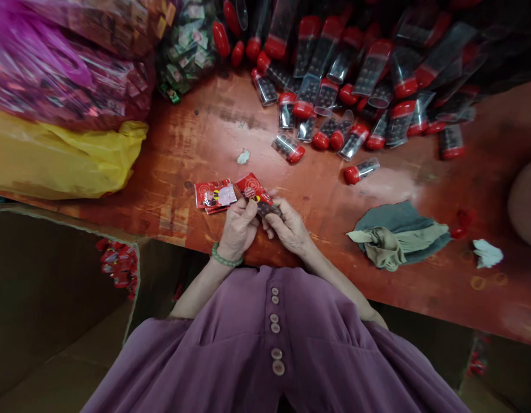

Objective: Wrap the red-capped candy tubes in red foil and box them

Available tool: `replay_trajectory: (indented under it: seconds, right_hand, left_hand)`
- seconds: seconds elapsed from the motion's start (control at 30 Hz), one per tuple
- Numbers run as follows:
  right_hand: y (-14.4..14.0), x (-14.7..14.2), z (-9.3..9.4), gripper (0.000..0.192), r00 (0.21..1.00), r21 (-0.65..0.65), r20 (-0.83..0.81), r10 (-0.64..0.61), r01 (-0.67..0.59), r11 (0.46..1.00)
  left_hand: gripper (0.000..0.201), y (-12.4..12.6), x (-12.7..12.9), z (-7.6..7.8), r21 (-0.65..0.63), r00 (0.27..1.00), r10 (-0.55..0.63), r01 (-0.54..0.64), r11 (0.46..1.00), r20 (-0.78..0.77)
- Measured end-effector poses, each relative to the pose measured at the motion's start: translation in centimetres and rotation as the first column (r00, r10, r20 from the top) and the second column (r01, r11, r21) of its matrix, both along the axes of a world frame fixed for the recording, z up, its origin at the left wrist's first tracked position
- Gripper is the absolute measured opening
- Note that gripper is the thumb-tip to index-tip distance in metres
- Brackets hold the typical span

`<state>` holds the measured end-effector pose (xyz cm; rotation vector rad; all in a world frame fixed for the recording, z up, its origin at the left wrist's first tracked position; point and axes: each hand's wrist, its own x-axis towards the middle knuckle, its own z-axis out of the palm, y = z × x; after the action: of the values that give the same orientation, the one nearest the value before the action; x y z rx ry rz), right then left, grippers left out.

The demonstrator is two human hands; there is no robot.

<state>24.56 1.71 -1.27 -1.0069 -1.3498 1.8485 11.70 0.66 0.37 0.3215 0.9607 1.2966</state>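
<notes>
Your left hand pinches red packet; your right hand grips dark-beaded tube; packet stack just beside left.

Tabletop passable between yellow bag and tube pile; one pale scrap there. Rightward of right hand: crumpled cloth obstructs, lone tube beyond.

Purple garment, slight sheen; vert. placket down its mid-front; 6 round btns on placket, paler than garment, set in prs; seams L & R of placket, w/ gathers nr. them; green beaded bracelet on L wrist, up & L of placket.
</notes>
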Motion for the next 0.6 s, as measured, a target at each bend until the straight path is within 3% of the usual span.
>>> replay_trajectory:
  seconds: [0.07,0.17,0.33,0.47,0.6]
  right_hand:
    - [0.0,0.3,0.1,0.036,0.999,0.002,0.002,0.034,-0.034,0.999]
    - [-0.1,1.0,0.4,0.031,0.993,0.088,0.086,0.081,-0.089,0.992]
    - [-0.4,1.9,0.2,0.019,0.968,0.305,0.251,-0.005,-0.074,0.950]
    - [-0.6,1.9,-0.2,0.021,0.968,0.324,0.248,-0.042,-0.042,0.945]
    - [-0.5,1.8,-0.1,0.028,0.975,0.306,0.206,-0.087,0.020,0.952]
  left_hand:
    - [0.042,0.1,0.0,-0.1,-0.017,0.999,0.052,-0.052,0.999,-0.002]
    - [0.041,-0.1,0.0,-0.2,-0.041,0.999,0.035,-0.034,0.999,0.027]
    - [0.037,-1.2,0.4,0.2,-0.037,1.000,0.027,-0.027,0.999,0.010]
    - [0.038,-2.2,0.8,0.2,-0.008,0.998,0.017,-0.018,1.000,-0.062]
    - [0.038,-3.3,0.9,-0.8,0.009,0.990,0.003,-0.002,1.000,-0.140]
